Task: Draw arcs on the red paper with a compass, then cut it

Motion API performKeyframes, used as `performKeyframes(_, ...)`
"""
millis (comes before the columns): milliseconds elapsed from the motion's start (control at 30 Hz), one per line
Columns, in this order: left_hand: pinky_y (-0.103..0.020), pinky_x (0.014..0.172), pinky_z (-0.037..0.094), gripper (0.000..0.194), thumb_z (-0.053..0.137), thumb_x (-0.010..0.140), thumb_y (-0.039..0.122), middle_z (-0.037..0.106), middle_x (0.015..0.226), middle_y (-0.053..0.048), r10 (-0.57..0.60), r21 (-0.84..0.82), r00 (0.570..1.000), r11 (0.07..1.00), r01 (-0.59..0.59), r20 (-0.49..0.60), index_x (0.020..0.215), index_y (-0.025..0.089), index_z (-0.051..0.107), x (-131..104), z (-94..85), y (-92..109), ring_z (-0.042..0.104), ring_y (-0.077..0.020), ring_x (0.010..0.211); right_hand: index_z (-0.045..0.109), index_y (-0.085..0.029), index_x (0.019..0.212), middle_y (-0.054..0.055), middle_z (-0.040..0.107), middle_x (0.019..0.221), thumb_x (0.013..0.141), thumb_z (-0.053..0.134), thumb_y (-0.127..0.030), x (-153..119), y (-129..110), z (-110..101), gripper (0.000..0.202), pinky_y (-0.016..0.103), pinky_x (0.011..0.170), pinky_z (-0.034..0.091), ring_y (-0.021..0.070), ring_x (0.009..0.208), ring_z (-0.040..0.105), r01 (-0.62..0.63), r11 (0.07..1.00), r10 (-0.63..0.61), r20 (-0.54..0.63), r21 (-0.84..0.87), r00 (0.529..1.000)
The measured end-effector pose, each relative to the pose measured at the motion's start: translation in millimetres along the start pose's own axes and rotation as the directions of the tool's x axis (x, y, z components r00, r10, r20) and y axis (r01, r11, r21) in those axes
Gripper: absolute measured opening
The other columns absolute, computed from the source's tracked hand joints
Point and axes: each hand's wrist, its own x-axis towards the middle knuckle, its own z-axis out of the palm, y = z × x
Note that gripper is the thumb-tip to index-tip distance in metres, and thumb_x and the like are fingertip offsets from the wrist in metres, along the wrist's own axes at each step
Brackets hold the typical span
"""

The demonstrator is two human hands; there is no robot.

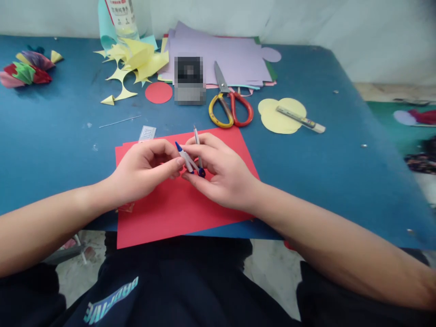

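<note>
Above a sheet of red paper, I hold a drawing compass between both hands. Its needle leg points up and away, and a blue-tipped leg leans out to the left; the hinge is at the near end. My right hand is closed around the hinge and the needle leg. At the blue-tipped leg, my left hand has its thumb and fingers pinched together; some of its fingertips are hidden. The red sheet overhangs the table's near edge.
Scissors with red and yellow handles lie beyond the paper. Yellow paper circles bear a glue-stick-like tube. Farther back are a red circle, purple sheets, yellow scraps, a bottle and folded paper pieces.
</note>
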Motion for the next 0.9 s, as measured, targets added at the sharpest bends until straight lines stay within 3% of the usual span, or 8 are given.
performKeyframes(133,-0.029,0.076,0.07,0.045,0.113,0.092,0.052,0.085,0.084,-0.001,-0.038,-0.018,0.999,0.999,0.037,-0.028,0.094,0.023,0.079,2,-4.6,-7,0.081,-0.0182,0.079,0.082,-0.02,0.156,0.016,0.079,0.138,0.117,0.085,-0.039,0,-1,-8,0.043,0.04,0.091,0.073,0.0217,0.098,0.076,0.055,0.988,-0.048,0.053,-0.143,0.997)
performKeyframes(300,-0.027,0.072,0.069,0.047,0.117,0.087,0.047,0.086,0.084,-0.002,-0.154,-0.093,0.988,0.984,0.153,-0.008,0.093,0.022,0.078,6,-10.3,-8,0.082,-0.0172,0.076,0.086,-0.024,0.148,0.007,0.083,0.107,0.121,0.081,-0.055,-2,-5,-15,0.042,0.036,0.083,0.068,0.0188,0.081,0.07,0.029,0.979,-0.001,0.139,-0.201,0.99)
performKeyframes(467,-0.028,0.077,0.069,0.056,0.123,0.076,0.039,0.081,0.082,0.0,-0.259,-0.282,0.965,0.929,0.242,-0.027,0.088,0.022,0.072,6,-11.0,0,0.083,-0.0174,0.081,0.08,-0.027,0.158,0.006,0.086,0.116,0.114,0.091,-0.06,0,-8,-18,0.056,0.036,0.085,0.073,0.0198,0.09,0.078,-0.161,0.981,0.152,-0.091,-0.106,0.984)
performKeyframes(600,-0.028,0.078,0.065,0.07,0.125,0.067,0.031,0.079,0.085,0.003,-0.318,-0.359,0.947,0.891,0.279,-0.053,0.088,0.024,0.058,6,-7.9,4,0.087,-0.0193,0.088,0.079,-0.029,0.146,0.009,0.083,0.13,0.107,0.099,-0.067,5,-9,-15,0.058,0.035,0.078,0.075,0.0222,0.103,0.083,-0.245,0.966,0.257,-0.221,0.08,0.941)
performKeyframes(733,-0.03,0.082,0.067,0.078,0.123,0.066,0.025,0.084,0.088,0.005,-0.35,-0.401,0.935,0.865,0.301,-0.052,0.099,0.028,0.052,8,-9.8,-1,0.09,-0.0212,0.091,0.075,-0.029,0.145,0.009,0.081,0.134,0.107,0.098,-0.069,6,-6,-10,0.06,0.036,0.08,0.077,0.0233,0.11,0.085,-0.237,0.963,0.261,-0.238,0.125,0.935)
performKeyframes(833,-0.028,0.08,0.066,0.073,0.122,0.07,0.025,0.089,0.09,0.004,-0.323,-0.365,0.946,0.881,0.302,0.003,0.114,0.028,0.064,9,-12.9,-6,0.087,-0.018,0.084,0.066,-0.034,0.161,0.007,0.084,0.124,0.108,0.095,-0.072,5,-3,-10,0.071,0.037,0.078,0.076,0.024,0.103,0.086,-0.238,0.959,0.268,-0.208,0.155,0.941)
performKeyframes(900,-0.028,0.08,0.067,0.064,0.122,0.071,0.027,0.091,0.092,0.0,-0.275,-0.274,0.958,0.919,0.285,0.075,0.113,0.025,0.074,8,-13.2,-7,0.085,-0.0168,0.082,0.062,-0.035,0.165,0.006,0.086,0.119,0.11,0.092,-0.075,5,-3,-10,0.075,0.038,0.077,0.075,0.0246,0.099,0.086,-0.237,0.957,0.266,-0.177,0.168,0.948)
